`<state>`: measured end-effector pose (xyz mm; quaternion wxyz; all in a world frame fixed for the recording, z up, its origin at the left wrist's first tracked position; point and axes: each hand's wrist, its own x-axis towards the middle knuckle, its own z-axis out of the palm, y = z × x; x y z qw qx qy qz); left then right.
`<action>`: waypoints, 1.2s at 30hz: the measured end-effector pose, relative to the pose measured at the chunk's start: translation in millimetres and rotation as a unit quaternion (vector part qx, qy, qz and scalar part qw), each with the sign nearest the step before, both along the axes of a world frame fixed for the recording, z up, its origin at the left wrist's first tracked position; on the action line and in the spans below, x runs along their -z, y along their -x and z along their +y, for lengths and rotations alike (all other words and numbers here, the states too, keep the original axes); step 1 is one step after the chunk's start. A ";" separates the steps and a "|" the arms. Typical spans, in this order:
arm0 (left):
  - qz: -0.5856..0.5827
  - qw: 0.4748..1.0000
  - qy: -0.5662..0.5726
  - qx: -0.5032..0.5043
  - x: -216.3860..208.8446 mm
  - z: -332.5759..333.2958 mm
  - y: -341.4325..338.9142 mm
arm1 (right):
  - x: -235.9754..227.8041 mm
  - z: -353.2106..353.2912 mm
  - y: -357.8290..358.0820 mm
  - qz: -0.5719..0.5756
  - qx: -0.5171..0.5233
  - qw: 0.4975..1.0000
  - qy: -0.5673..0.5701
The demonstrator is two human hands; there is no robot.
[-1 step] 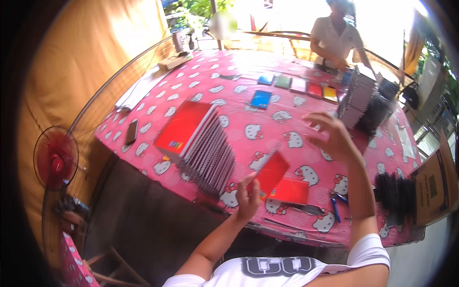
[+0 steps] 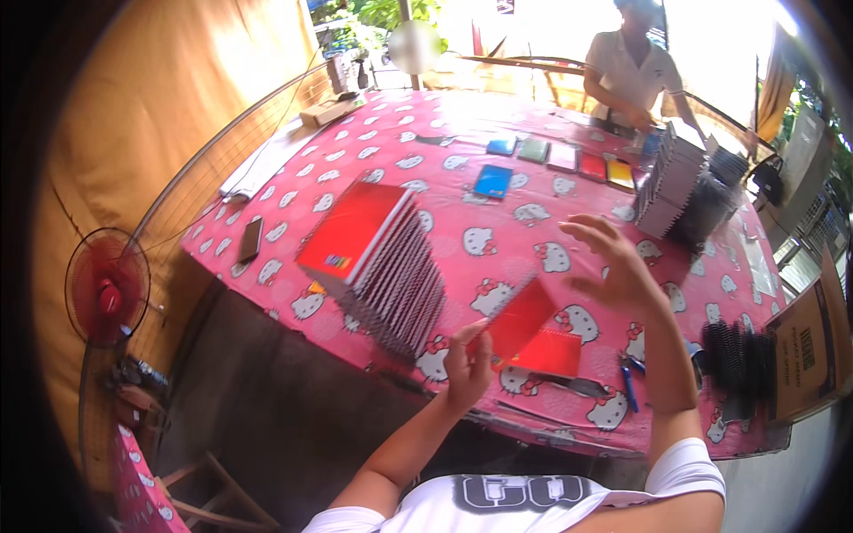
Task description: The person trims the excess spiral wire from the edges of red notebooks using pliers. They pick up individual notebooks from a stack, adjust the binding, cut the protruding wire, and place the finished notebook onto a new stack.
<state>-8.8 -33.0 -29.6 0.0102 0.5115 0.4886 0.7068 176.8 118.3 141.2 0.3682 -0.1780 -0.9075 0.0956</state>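
Standing on the pink patterned table [image 2: 511,233], a stack of red spiral notebooks [image 2: 354,233] occupies the left. Rightward, the left hand [image 2: 468,364] grips a tilted red booklet [image 2: 524,318] by its edge, above a flat red notebook [image 2: 553,354]. The right hand [image 2: 613,262], well apart from the left, hovers with fingers spread; farther right lie blue-handled pliers [image 2: 629,387] and black coils [image 2: 737,360].
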 end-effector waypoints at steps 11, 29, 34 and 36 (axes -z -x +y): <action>0.134 0.990 -0.029 -0.031 -200.3 -86.4 59.5 | -94.1 -117.7 96.4 0.074 -0.085 0.964 -0.239; -0.170 0.946 0.077 -0.264 -186.9 0.5 131.4 | -14.9 -14.4 221.3 0.230 -0.050 0.956 0.174; -0.081 0.939 -0.175 -0.285 -176.3 -67.9 136.8 | 18.9 -14.2 104.1 0.069 0.006 0.998 0.013; -0.073 0.929 -0.334 -0.145 -171.6 -103.5 111.2 | 80.7 0.2 47.5 -0.154 0.022 0.980 0.125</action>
